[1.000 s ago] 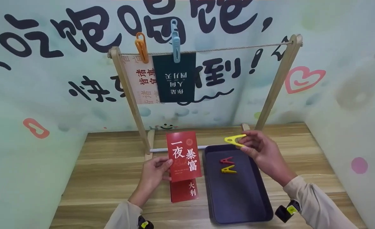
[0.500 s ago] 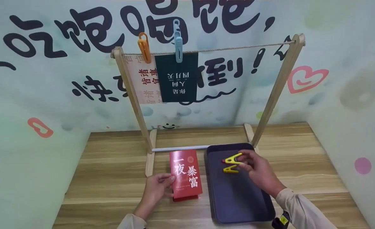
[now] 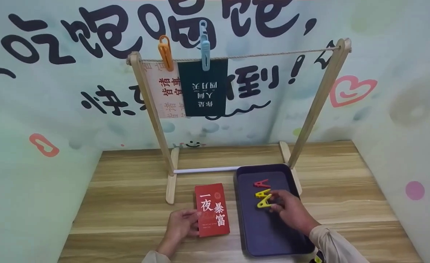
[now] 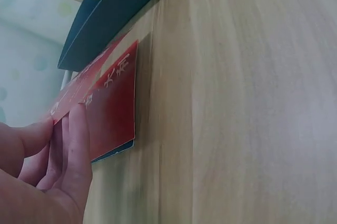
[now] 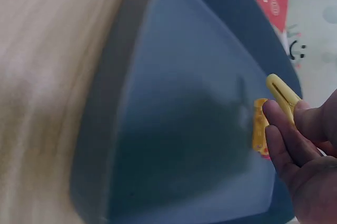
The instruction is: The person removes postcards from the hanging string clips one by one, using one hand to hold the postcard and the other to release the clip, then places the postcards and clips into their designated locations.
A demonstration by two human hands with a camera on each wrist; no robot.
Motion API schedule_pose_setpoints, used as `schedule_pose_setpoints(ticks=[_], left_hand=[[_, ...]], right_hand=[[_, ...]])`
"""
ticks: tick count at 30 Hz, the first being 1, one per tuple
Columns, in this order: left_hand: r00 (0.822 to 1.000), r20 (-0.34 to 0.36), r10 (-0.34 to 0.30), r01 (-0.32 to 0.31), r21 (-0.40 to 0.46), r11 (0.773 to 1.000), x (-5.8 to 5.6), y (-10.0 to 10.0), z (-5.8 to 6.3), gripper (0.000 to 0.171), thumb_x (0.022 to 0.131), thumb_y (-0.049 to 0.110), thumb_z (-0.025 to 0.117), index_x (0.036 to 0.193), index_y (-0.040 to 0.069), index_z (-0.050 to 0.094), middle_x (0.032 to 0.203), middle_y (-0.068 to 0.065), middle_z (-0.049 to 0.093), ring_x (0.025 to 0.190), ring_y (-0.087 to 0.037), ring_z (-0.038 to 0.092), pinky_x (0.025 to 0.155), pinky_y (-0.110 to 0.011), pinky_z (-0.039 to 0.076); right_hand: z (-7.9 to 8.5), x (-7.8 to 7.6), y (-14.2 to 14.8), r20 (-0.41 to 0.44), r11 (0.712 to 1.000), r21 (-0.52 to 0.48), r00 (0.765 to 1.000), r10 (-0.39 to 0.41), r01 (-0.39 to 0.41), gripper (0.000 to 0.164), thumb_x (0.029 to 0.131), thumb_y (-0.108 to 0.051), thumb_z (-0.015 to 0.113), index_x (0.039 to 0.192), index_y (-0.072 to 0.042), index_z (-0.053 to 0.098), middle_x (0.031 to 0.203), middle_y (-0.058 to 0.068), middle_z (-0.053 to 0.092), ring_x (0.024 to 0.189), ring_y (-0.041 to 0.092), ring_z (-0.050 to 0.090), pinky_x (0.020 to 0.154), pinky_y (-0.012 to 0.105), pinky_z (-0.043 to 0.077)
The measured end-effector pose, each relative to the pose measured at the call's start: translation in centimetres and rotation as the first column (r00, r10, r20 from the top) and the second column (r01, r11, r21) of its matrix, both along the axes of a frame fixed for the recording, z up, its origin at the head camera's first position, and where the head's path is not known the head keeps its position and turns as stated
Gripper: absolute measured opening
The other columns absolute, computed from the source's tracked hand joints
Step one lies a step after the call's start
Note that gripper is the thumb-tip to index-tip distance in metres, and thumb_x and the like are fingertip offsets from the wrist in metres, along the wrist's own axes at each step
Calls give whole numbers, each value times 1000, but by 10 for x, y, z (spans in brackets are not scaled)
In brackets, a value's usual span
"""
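My left hand (image 3: 181, 223) pinches a red card (image 3: 213, 210) with white lettering by its left edge, low over the table. The left wrist view shows the card tilted above another red card (image 4: 113, 113), with a dark-edged card under that one. My right hand (image 3: 293, 211) pinches a yellow clothespin (image 3: 264, 202) between thumb and fingers, over the dark tray (image 3: 273, 241). Just behind it in the tray lie a second yellow clothespin (image 3: 261, 193) and a red clothespin (image 3: 261, 183). In the right wrist view the held clothespin (image 5: 283, 95) is partly hidden by the fingers.
Behind the tray stands a wooden frame (image 3: 315, 106) with a string (image 3: 266, 54) across its top. An orange clothespin (image 3: 166, 54) holds a pink card (image 3: 165, 98) there; a blue clothespin (image 3: 205, 51) holds a dark green card (image 3: 204, 80). A low white rod (image 3: 207, 170) joins the posts.
My left hand has lowered the red card toward me, over the lower cards. My right hand has brought the yellow clothespin from the tray's far edge down toward the other clothespins.
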State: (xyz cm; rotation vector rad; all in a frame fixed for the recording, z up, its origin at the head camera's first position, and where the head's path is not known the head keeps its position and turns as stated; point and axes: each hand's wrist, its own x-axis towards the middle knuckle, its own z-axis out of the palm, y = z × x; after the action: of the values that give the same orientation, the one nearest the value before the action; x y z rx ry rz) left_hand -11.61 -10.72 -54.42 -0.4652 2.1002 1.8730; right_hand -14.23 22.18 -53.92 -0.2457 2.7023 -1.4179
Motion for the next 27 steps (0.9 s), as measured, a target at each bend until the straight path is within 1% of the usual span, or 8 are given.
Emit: schedule_pose_setpoints(ticks=[3, 6, 9, 13, 16, 18, 23, 27], left_hand=[[1000, 5, -1, 1, 8, 1000, 0, 0, -3, 33, 85, 16, 64, 107, -9, 60, 88, -19, 70, 64, -19, 68, 55, -36, 57], [1000, 15, -3, 3, 8, 1000, 1, -1, -7, 33, 86, 14, 63, 108, -10, 59, 88, -20, 69, 65, -21, 69, 56, -37, 57], [999, 33, -9, 9, -6, 1000, 1, -2, -10, 34, 86, 15, 63, 109, -11, 59, 84, -20, 70, 65, -23, 69, 56, -36, 57], [999, 52, 3, 0, -72, 997, -1, -4, -14, 32, 87, 16, 63, 106, -10, 61, 77, -16, 70, 63, -19, 68, 55, -34, 57], [997, 64, 38, -30, -126, 992, -2, -5, -16, 28, 86, 15, 62, 103, -8, 64, 73, -12, 70, 61, -16, 67, 53, -32, 57], [997, 58, 59, -50, -154, 987, -3, -5, -18, 25, 86, 14, 63, 100, -6, 65, 72, -11, 69, 60, -14, 67, 52, -31, 57], [995, 16, 94, -87, -248, 965, -3, -1, -20, 21, 84, 14, 64, 95, -4, 68, 68, -9, 67, 55, -12, 63, 48, -29, 55], [992, 32, 118, -102, -316, 943, -3, 5, -20, 18, 84, 16, 65, 91, 0, 70, 65, -7, 65, 53, -11, 61, 46, -27, 54]], right_hand=[[-6, 0, 1, -39, 999, 51, 999, -8, 10, 34, 79, 8, 62, 113, 4, 55, 95, 13, 60, 71, 13, 63, 62, 19, 53], [-11, 0, 2, -97, 993, 119, 995, -10, 22, 32, 79, 1, 67, 109, 0, 59, 92, 9, 60, 73, 10, 61, 63, 20, 52], [-15, 1, 4, -132, 982, 186, 991, -4, 28, 29, 78, -7, 71, 106, -4, 61, 90, 5, 60, 74, 9, 58, 65, 21, 51], [-19, 1, 7, -142, 967, 252, 990, -5, 41, 28, 78, -12, 71, 104, -5, 63, 89, 2, 57, 73, 9, 54, 65, 22, 48], [-22, 0, 8, -136, 947, 317, 991, -16, 59, 27, 79, -14, 71, 103, -5, 64, 87, 0, 55, 72, 7, 51, 65, 23, 47], [-23, 0, 9, -133, 931, 358, 991, -25, 71, 26, 79, -16, 71, 102, -6, 65, 86, -2, 54, 72, 6, 50, 66, 25, 47], [-25, 0, 9, -150, 903, 423, 989, -19, 81, 25, 80, -17, 71, 101, -6, 65, 86, -2, 54, 75, 9, 53, 70, 32, 49], [-26, 0, 8, -154, 893, 443, 988, -12, 79, 27, 80, -18, 70, 103, -4, 66, 85, 0, 54, 75, 11, 54, 71, 34, 50]])
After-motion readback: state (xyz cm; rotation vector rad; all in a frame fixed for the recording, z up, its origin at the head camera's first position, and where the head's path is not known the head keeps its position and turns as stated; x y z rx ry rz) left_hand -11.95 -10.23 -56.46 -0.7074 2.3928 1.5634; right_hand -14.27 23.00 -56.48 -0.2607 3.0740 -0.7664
